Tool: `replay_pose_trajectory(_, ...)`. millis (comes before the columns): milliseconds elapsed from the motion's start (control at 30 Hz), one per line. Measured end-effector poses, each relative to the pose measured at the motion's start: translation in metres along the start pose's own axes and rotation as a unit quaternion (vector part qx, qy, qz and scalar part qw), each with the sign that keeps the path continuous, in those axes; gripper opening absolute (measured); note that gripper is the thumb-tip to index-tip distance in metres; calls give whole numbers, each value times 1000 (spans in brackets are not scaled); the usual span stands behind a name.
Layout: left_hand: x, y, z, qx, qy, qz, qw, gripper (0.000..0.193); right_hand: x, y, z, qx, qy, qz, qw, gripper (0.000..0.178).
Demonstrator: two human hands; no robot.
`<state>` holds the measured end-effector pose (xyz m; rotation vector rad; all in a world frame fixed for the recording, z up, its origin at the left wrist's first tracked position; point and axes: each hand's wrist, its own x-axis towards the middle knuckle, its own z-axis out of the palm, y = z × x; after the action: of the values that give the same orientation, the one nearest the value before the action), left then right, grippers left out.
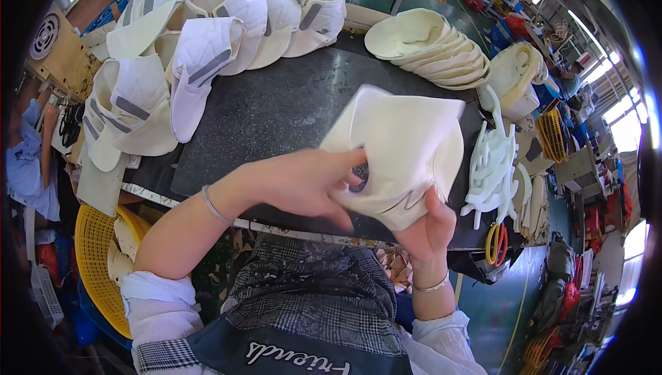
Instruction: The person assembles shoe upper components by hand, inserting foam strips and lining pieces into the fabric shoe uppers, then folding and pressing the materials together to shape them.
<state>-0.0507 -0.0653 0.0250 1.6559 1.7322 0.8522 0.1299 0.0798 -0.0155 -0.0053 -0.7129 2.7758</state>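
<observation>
In my right hand (426, 229) is a cream, curved, cap-like shell (407, 140), raised above the black tabletop. My right thumb lies on its front near a short dark curved line, and the fingers go behind its lower edge. My left hand (310, 185) is at the shell's left side, its fingers apart and slightly blurred. One fingertip meets the shell's edge; whether it presses there is unclear. A nested row of similar cream shells (431, 47) lies beyond the held one, at the back right of the table.
White padded pieces with grey strips (207, 54) crowd the table's left and back. White branching plastic parts (491, 168) hang by the right edge, above yellow and red rings (496, 244). A yellow basket (103, 264) with cream pieces stands lower left. The black tabletop (276, 113) lies between.
</observation>
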Motion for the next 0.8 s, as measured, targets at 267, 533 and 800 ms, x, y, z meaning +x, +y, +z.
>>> replay_pose_trajectory(267,17,-16,17,-649,144,-6,747,10,-5,11,4,-97,67,-3,993,75)
replay_pose_trajectory(533,25,-17,16,-630,175,-45,755,17,-5,9,10,-149,28,-41,988,79)
replay_pose_trajectory(800,14,-23,6,-412,40,-28,910,38,-2,2,5,-119,41,-22,992,75)
